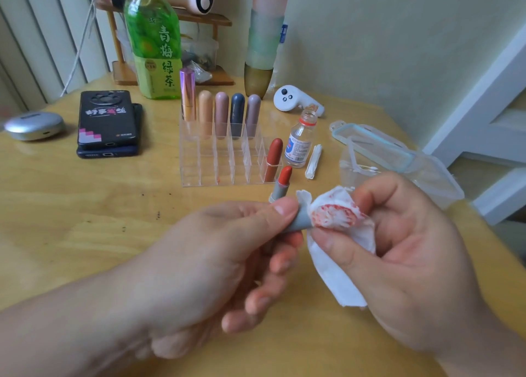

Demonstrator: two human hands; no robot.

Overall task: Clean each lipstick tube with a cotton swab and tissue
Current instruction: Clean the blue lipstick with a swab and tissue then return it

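Note:
My left hand (227, 265) grips a grey lipstick cap (300, 220) between thumb and fingers. My right hand (398, 257) presses a white tissue (336, 214), stained red, against the cap's open end. An uncapped orange-red lipstick (281, 181) stands on the table just behind my hands. A clear acrylic organizer (227, 154) holds several capped lipsticks in its back row and a red-brown one (273, 160) at its right front. Cotton swabs (313, 161) lie beside a small clear bottle (300, 140).
Two stacked phones (106, 123) and a silver case (34, 126) lie at the left. A green tea bottle (155, 40) stands behind the organizer. A white controller (296, 100) and an open plastic box (398, 163) holding swabs sit at the right.

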